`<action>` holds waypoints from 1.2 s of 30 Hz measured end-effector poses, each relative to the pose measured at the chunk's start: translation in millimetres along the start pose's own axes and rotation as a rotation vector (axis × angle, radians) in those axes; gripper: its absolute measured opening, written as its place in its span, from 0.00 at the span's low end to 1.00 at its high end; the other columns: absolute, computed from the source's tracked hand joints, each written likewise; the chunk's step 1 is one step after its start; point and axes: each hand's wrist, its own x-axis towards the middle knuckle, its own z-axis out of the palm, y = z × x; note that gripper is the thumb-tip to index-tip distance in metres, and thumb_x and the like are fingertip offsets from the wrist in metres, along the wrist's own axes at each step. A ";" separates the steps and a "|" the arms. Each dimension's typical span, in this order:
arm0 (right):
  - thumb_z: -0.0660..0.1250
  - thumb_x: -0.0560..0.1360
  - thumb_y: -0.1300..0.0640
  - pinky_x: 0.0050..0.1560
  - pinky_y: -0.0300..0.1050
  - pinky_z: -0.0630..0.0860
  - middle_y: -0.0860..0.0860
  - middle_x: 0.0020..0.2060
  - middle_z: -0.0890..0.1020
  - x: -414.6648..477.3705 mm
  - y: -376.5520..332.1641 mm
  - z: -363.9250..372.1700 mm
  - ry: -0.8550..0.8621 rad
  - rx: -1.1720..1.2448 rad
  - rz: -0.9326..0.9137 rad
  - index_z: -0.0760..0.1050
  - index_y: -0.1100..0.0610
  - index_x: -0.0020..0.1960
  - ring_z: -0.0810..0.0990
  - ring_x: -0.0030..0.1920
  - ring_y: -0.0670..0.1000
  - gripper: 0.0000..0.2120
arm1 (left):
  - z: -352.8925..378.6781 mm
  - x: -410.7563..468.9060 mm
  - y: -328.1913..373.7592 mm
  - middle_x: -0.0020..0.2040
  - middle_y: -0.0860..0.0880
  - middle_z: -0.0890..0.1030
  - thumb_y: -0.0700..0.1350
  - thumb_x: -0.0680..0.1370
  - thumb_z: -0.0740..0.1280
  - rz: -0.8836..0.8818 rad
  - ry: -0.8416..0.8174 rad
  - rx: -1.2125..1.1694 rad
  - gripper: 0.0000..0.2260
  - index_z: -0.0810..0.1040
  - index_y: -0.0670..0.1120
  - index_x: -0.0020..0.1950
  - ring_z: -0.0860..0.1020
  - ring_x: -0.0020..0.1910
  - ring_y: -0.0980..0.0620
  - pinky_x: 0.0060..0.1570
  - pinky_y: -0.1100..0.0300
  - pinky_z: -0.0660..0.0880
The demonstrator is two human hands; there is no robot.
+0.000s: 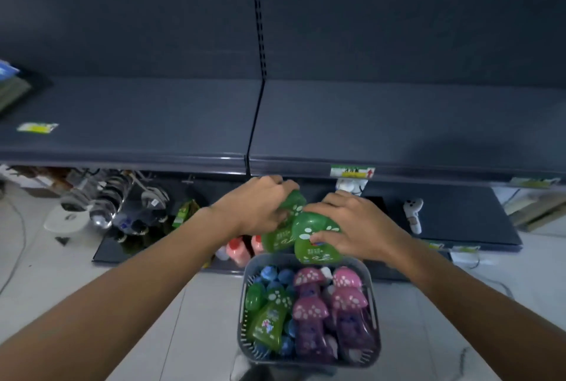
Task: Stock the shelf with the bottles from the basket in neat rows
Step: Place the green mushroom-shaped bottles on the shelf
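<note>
Each hand's fingers wrap a green bottle above the basket.

Basket before shelf; bottles in basket.

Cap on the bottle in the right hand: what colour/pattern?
Green with white spots: the cap of the bottle that the right hand grips. Head view.

Glossy plastic bottles; matt dark shelf.
</note>
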 end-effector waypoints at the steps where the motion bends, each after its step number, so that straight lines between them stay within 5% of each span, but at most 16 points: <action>1: 0.65 0.76 0.35 0.62 0.46 0.72 0.46 0.56 0.78 -1.4 -2.2 -13.0 0.032 -0.005 -0.003 0.70 0.43 0.74 0.73 0.60 0.48 0.29 | -15.8 -1.1 2.1 0.65 0.45 0.76 0.53 0.80 0.66 0.029 0.021 0.021 0.25 0.67 0.51 0.75 0.77 0.62 0.41 0.61 0.48 0.74; 17: 0.73 0.72 0.38 0.54 0.48 0.75 0.46 0.50 0.83 57.2 -18.1 -152.3 0.311 0.020 0.020 0.78 0.51 0.66 0.78 0.51 0.49 0.27 | -187.2 67.6 -55.3 0.62 0.53 0.82 0.59 0.74 0.72 0.166 0.308 -0.059 0.28 0.74 0.51 0.71 0.79 0.57 0.56 0.58 0.62 0.74; 26: 0.72 0.71 0.37 0.48 0.43 0.70 0.41 0.45 0.77 159.8 15.2 -163.0 0.406 -0.011 0.154 0.76 0.50 0.62 0.74 0.48 0.46 0.25 | -205.6 178.0 -128.6 0.65 0.50 0.78 0.60 0.79 0.66 0.205 0.212 0.030 0.25 0.72 0.51 0.73 0.76 0.63 0.50 0.64 0.51 0.74; 36: 0.68 0.72 0.38 0.49 0.48 0.72 0.43 0.50 0.79 237.7 53.9 -147.6 0.383 0.004 0.284 0.72 0.48 0.61 0.75 0.52 0.49 0.23 | -192.5 252.4 -167.8 0.71 0.47 0.70 0.51 0.84 0.63 0.218 0.138 0.065 0.26 0.63 0.46 0.80 0.73 0.67 0.44 0.66 0.52 0.70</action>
